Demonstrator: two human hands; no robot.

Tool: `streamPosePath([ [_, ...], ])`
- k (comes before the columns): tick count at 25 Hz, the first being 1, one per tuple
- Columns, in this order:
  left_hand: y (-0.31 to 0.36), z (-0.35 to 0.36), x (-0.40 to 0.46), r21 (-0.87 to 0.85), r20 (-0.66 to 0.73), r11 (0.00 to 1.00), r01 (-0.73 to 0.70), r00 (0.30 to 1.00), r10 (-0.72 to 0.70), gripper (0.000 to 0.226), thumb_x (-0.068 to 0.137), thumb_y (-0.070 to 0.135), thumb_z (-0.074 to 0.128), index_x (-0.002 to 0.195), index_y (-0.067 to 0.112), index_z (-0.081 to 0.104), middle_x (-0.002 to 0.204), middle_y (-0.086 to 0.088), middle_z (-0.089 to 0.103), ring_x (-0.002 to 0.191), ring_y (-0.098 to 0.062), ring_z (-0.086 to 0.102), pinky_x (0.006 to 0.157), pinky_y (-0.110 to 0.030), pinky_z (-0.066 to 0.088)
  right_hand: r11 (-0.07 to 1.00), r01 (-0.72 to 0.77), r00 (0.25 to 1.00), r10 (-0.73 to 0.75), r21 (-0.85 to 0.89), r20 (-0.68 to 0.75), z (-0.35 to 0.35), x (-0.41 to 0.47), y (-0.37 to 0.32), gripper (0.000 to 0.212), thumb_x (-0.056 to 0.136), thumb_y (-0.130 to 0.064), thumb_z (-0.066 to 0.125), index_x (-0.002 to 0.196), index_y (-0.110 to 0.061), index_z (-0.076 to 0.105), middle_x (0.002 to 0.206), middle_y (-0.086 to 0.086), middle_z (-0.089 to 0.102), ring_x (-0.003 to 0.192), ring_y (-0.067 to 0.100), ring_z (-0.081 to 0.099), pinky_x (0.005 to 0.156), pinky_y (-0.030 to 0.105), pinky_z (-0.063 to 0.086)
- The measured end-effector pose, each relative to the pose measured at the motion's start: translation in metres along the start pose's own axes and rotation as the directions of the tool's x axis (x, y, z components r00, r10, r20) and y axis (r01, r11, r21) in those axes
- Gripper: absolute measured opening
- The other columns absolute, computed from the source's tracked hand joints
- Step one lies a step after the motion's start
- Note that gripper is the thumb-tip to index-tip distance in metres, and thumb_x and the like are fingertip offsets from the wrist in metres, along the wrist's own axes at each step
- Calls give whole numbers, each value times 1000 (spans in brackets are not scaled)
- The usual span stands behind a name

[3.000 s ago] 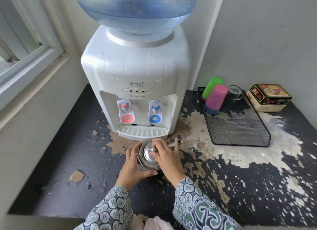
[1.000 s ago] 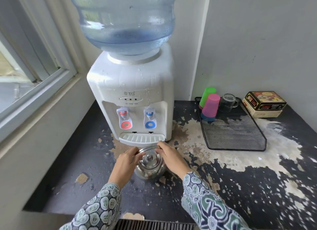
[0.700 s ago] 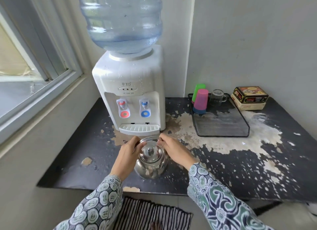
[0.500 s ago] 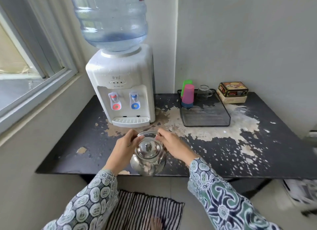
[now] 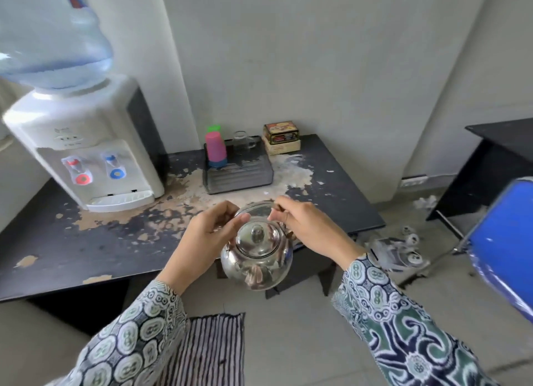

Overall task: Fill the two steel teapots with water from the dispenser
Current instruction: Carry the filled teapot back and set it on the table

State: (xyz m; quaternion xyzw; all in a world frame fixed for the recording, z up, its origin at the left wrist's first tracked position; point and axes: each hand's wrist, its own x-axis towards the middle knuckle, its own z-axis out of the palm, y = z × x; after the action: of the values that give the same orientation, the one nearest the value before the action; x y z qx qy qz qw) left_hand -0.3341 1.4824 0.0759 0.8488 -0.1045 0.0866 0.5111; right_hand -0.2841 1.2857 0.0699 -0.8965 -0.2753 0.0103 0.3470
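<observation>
Two hands carry one steel teapot in mid-air, just off the front edge of the table, lid on. Left hand curls its fingers round the left end of the bail handle; right hand pinches the handle's right end. Judged heavy if filled, and polished steel looks slippery when wet; best held by the handle, with a palm under the belly. Lid may sit loose, so keep it level. Only one teapot is in view. Dispenser stands at the table's left end, well apart from the pot. Black tabletop, paint badly peeled. Mesh tray with pink cup behind. Striped mat on grey floor; blue chair right.
</observation>
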Motion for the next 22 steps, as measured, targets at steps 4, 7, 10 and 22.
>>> streamPosePath([
  [4, 50, 98, 11, -84, 50, 996, -31, 998, 35, 20, 81, 37, 57, 75, 19, 58, 62, 8, 59, 58, -6, 51, 58, -19, 43, 999, -28, 999, 27, -39, -23, -70, -70, 63, 20, 95, -39, 43, 83, -23, 46, 67, -6, 56, 60, 18, 54, 62, 44, 46],
  [7, 89, 173, 21, -142, 96, 989, -39, 994, 53, 21, 82, 36, 57, 77, 16, 59, 65, 7, 62, 60, -4, 55, 60, -19, 44, 995, -85, 994, 82, -44, -66, -123, -119, 113, 21, 93, -40, 46, 83, -22, 47, 68, 2, 59, 63, 24, 54, 66, 47, 48],
  [10, 125, 238, 35, -188, 131, 980, -60, 988, 86, 24, 82, 36, 57, 81, 12, 60, 70, 1, 66, 65, -9, 61, 63, -24, 49, 990, -138, 982, 135, -17, -135, -169, -163, 151, 21, 92, -40, 47, 83, -22, 48, 70, -2, 60, 61, 17, 51, 64, 43, 45],
  [22, 212, 443, 103, -359, 404, 932, -59, 890, 212, 26, 85, 30, 57, 89, 5, 60, 72, 5, 65, 66, 0, 57, 63, -14, 46, 932, -302, 877, 354, 201, -326, -299, -282, 291, 18, 92, -28, 52, 77, -19, 51, 74, -1, 62, 75, 25, 58, 79, 52, 47],
])
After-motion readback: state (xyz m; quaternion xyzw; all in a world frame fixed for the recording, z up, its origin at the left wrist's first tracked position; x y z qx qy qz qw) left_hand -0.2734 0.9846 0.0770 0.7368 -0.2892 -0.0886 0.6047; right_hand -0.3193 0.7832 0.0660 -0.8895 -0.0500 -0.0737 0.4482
